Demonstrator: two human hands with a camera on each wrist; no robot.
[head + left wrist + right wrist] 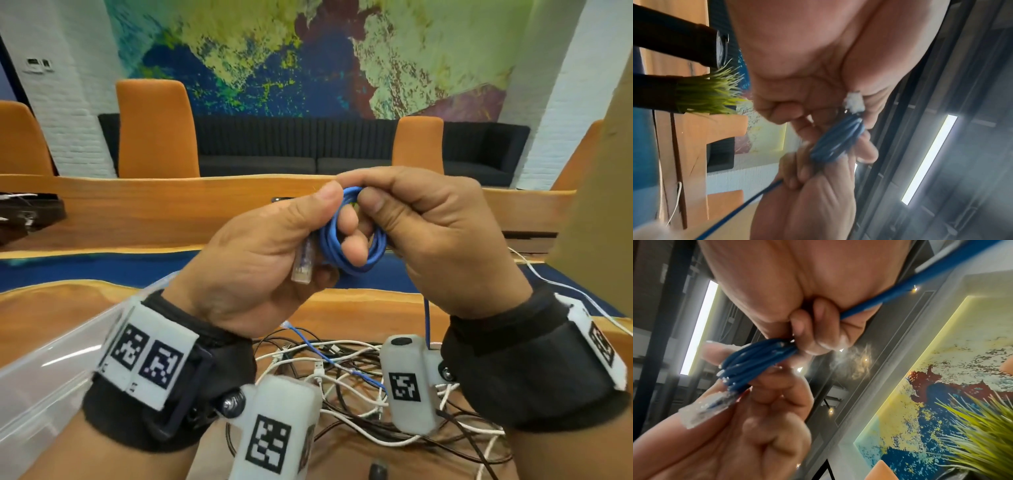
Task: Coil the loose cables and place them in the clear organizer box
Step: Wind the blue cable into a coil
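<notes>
Nearest of all, between the two strapped wrists, a tangle of white and black cables sprawls over the wooden table, with a thin blue strand threading through it. Up above that pile, both hands are raised and meet around a blue cable, wound into a small tight coil of several loops. His left hand has fingers poked through the coil and the thumb pressed on top, and the cable's clear plastic plug juts out beneath that thumb. His right hand is curled over the coil's right side, thumb and forefinger pinching the loops; a loose tail of the same cable drops from it toward the table. On the near left sits the clear organizer box. Farther off stand orange chairs, a dark sofa and a bright painted mural.
</notes>
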